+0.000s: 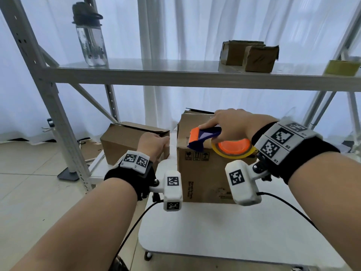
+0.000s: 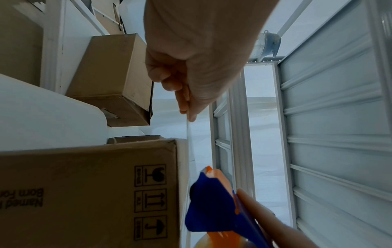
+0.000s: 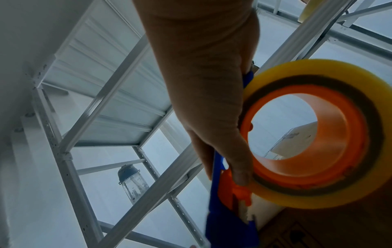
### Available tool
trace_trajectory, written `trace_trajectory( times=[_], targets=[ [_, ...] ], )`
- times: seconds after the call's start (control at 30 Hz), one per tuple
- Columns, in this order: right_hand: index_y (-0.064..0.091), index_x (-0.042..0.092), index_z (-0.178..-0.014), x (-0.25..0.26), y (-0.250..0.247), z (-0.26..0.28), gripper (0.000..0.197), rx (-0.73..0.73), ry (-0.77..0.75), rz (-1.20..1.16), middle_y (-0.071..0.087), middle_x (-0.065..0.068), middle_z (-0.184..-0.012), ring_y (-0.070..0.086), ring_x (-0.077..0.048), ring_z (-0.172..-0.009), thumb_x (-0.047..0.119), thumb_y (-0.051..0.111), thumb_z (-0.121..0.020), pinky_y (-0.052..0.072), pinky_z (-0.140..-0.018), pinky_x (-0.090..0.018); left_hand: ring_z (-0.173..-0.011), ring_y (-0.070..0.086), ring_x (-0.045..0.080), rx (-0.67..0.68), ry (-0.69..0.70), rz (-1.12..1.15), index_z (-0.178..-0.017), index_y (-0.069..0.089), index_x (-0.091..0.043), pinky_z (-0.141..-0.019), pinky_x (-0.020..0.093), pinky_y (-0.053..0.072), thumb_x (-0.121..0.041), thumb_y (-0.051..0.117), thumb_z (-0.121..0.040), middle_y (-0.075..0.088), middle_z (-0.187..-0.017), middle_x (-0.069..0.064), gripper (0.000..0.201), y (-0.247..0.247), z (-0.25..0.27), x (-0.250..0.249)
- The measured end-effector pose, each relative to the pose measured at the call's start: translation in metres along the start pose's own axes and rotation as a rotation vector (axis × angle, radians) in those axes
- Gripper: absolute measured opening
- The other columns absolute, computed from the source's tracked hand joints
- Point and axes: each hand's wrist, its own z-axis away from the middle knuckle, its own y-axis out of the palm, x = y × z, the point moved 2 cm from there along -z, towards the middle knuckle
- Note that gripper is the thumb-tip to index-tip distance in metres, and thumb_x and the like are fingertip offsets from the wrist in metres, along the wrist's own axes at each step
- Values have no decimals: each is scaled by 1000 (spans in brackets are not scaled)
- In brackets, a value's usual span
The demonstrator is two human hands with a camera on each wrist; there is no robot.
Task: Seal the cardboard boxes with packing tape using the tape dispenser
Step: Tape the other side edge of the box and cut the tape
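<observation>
Now the right hand grips the blue-and-orange tape dispenser over the brown cardboard box, printed "Named For Family, Born For Family"; the left hand pinches the clear tape strip.

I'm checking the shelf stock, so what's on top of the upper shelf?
On the upper shelf: a water bottle, two cardboard boxes and a tape roll. Anything behind the boxes is hidden.

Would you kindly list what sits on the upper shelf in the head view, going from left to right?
Water bottle → pair of small cardboard boxes → roll of tape at the far right edge.
</observation>
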Motion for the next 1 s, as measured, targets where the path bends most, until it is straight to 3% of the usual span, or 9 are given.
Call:
trace_trajectory(
  times=[0.17,0.4,0.47,0.57,0.73,0.87,1.0],
  targets=[
    [33,51,-140,-7,2,11,69,-66,-23,-150,44,5,-102,49,-16,-93,47,68,-82,44,-89,-36,-47,46,6,-61,17,-23,-71,59,-6,-39,11,33,-28,62,-90,53,-62,1,29,-20,-9,4],
    [31,49,-142,5,3,18,65,-63,-29,-152,51,9,-111,51,-17,-104,43,65,-86,47,-92,-42,-68,53,16,-99,21,-15,-66,59,-8,-69,27,40,-31,64,-89,61,-70,4,33,-25,2,4],
    [31,50,-142,7,5,22,65,-70,-28,-133,54,7,-119,51,-16,-107,44,63,-87,47,-92,-42,-70,53,18,-117,29,-51,-64,58,-9,-72,29,39,-31,63,-90,61,-73,6,34,-31,5,3],
    [30,52,-141,5,5,32,62,-42,20,-25,46,9,-108,49,-16,-108,44,61,-88,42,-92,-35,-78,55,23,-137,35,-119,-67,58,-8,-74,31,40,-31,61,-91,63,-79,10,34,-42,8,9],
    [29,56,-139,10,-11,32,52,-50,85,219,42,2,-103,44,-22,-108,43,50,-94,31,-89,-36,-65,52,17,-97,52,-136,-66,58,-8,-69,29,39,-33,60,-91,57,-66,3,35,-39,12,15],
    [33,57,-138,13,-11,27,50,-29,139,247,42,1,-104,42,-25,-111,34,47,-96,29,-93,-40,-68,56,22,-102,67,-114,-67,61,-7,-71,34,48,-34,61,-91,62,-71,7,36,-33,6,15],
    [34,55,-138,15,-7,25,48,-9,176,295,47,-3,-121,40,-27,-118,31,43,-97,28,-98,-42,-71,56,23,-106,51,-130,-59,54,-13,-67,28,40,-32,61,-91,61,-69,7,38,-20,2,14]
  ],
)
